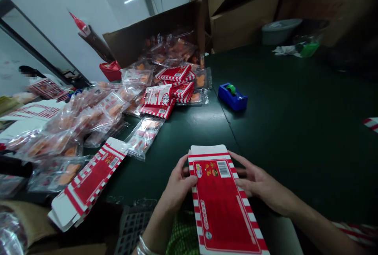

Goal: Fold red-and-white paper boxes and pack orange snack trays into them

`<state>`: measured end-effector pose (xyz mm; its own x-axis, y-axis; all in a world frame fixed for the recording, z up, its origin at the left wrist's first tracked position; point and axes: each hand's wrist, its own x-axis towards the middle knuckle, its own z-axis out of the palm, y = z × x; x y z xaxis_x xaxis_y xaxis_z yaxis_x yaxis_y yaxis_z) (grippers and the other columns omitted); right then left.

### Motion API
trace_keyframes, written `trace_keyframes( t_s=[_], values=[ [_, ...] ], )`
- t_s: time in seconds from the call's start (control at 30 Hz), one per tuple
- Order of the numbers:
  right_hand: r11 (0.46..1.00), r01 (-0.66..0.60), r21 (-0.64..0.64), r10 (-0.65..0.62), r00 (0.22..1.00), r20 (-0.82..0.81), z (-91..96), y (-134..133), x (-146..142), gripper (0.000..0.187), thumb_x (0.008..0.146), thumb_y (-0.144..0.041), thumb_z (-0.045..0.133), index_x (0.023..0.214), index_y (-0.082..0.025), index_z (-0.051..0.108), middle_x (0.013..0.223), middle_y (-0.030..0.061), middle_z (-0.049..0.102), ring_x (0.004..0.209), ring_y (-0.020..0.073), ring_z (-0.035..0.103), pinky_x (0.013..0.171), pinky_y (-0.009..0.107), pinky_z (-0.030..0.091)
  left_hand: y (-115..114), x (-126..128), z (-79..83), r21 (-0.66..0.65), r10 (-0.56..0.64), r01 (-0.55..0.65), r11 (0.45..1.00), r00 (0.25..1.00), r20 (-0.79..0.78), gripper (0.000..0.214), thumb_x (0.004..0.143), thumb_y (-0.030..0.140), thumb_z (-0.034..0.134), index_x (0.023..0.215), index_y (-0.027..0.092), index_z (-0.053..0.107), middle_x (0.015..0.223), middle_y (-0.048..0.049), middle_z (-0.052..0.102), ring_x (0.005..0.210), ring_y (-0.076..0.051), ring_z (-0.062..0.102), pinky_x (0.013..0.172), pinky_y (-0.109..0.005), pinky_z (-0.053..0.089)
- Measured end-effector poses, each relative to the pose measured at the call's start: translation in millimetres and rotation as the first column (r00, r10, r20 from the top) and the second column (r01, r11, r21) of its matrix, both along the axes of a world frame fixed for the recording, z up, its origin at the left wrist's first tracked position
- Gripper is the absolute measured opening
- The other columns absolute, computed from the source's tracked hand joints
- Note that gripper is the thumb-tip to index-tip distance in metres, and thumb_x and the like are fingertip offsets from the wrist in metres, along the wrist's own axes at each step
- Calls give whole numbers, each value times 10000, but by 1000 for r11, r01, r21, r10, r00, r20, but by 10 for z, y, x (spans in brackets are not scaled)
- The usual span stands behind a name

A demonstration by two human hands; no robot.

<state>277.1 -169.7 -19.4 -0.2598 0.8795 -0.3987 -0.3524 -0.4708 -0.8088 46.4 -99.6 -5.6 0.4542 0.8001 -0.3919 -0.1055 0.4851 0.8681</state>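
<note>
Both my hands hold a flat red and white striped carton [224, 204] over the near edge of the dark green table [295, 121]. My left hand [178, 186] grips its left edge with the thumb on top. On the carton's right edge lies my right hand [256, 182], its fingers curled under the side. The carton's white top flap points away from me. Its printed side with a barcode faces up.
Another flat carton [88, 182] lies at the left. Clear packets of orange items [73, 125] are heaped on the left, with folded red boxes [165, 97] and an open cardboard box [159, 38] behind. A blue tape dispenser [232, 95] stands mid-table. Another person sits far left.
</note>
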Motion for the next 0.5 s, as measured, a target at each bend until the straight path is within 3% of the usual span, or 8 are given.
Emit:
trace_keyframes(
  t_s=[0.23,0.33,0.5],
  values=[
    [990,57,127,-77,985,156,18,-33,63,671,780,-472,677,1329,-267,351,1270,132,554,922,273,682,646,365,606,-30,98,-62,148,40,-24,989,994,-101,469,758,396,699,1127,171,518,963,-96,715,843,-242,696,724,-352,566],
    [985,62,159,-92,977,193,59,-80,58,620,762,-488,687,1265,-252,413,1181,106,605,879,254,683,626,356,601,-52,115,-96,209,80,-54,976,990,-118,395,802,432,647,1086,182,536,919,-67,715,791,-203,685,705,-316,554],
    [974,121,194,-181,926,332,105,-184,58,450,744,-542,679,1049,-235,557,1011,62,670,730,194,662,525,266,541,-85,136,-84,191,17,-2,982,997,-77,308,794,419,650,983,185,581,846,-18,693,722,-163,655,654,-261,522]
  ],
)
